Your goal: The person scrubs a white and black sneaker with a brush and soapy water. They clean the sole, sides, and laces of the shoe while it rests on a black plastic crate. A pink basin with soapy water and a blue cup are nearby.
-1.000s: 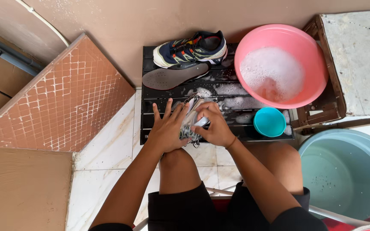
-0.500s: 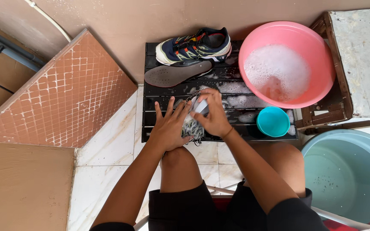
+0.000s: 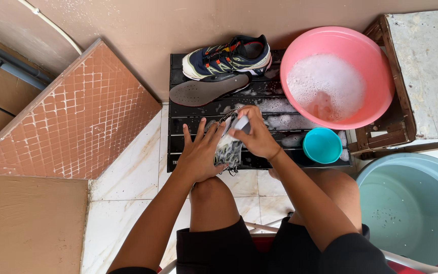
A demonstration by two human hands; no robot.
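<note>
Fingers scrub soapy shoe (pink basin, teal cup beside).

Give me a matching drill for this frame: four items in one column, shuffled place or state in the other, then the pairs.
Things:
1. pink basin
2. small teal cup
3. loose insole
4. left hand

Places or states:
A. lying flat on the black slatted mat, just in front of the navy shoe
B. pressed flat against the soapy shoe being scrubbed
C. holds foamy water
D. stands on the mat's right end, below the pink basin

Pairs: 1-C, 2-D, 3-A, 4-B
</note>
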